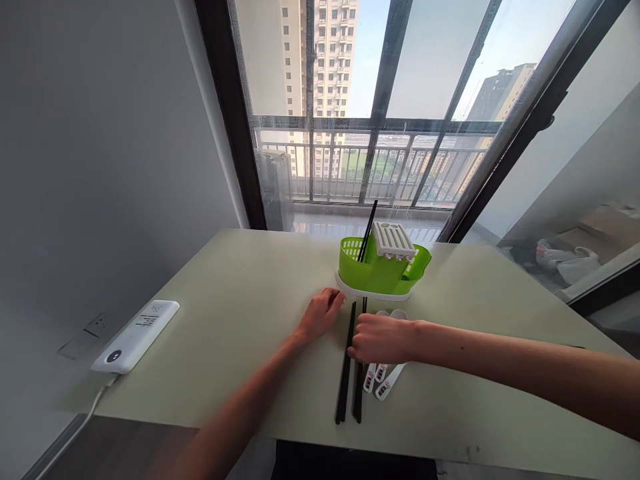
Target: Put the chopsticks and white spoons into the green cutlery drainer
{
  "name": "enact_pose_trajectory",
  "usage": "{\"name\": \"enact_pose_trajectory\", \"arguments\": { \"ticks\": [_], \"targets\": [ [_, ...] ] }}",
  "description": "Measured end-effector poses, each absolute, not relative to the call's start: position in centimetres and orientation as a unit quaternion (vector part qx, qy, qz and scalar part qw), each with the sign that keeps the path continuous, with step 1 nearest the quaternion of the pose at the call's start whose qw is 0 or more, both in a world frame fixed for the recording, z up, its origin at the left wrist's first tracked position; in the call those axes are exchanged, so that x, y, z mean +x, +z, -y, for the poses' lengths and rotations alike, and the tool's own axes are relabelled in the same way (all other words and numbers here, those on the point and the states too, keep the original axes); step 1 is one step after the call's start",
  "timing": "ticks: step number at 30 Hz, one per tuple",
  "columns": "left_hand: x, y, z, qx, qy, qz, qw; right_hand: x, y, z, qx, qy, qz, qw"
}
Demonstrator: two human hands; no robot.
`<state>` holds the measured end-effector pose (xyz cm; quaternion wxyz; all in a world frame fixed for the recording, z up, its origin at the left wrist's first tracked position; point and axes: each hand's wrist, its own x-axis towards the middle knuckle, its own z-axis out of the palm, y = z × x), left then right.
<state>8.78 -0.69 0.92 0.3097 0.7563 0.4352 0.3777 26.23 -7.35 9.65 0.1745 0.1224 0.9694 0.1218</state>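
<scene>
My right hand (379, 339) is closed, knuckles up, over a pair of dark chopsticks (358, 393); their ends show above and below it, and the fingertips are hidden. Left of that pair lie more black chopsticks (345, 373). Several white spoons (390, 382) with printed labels on their handles lie partly under my right hand and wrist. Loosely curled and holding nothing, my left hand (323, 312) rests on the table by the white base of a green cutlery holder (370, 275). Dark chopsticks (368, 230) stand tilted in the holder's left compartment.
A white slotted piece (394, 240) sits on top of the holder. On the pale table (240, 287), a white power strip-like device (137, 335) with a cable lies at the far left. A wall rises on the left, and a window (370, 167) stands behind the table.
</scene>
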Motion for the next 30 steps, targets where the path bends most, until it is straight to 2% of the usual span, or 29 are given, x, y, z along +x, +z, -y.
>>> {"name": "enact_pose_trajectory", "arguments": {
  "ticks": [7, 22, 30],
  "targets": [
    [8.8, 1.4, 0.9, 0.743, 0.378, -0.421, 0.357, 25.9, 12.8, 7.7, 0.167, 0.123, -0.96, 0.19],
    [8.6, 4.4, 2.6, 0.635, 0.32, -0.308, 0.633, 25.5, 20.3, 7.7, 0.286, 0.145, -0.931, 0.176],
    [8.4, 4.7, 3.1, 0.573, 0.254, -0.236, 0.743, 26.3, 20.8, 6.2, 0.302, 0.169, -0.921, 0.179]
  ]
}}
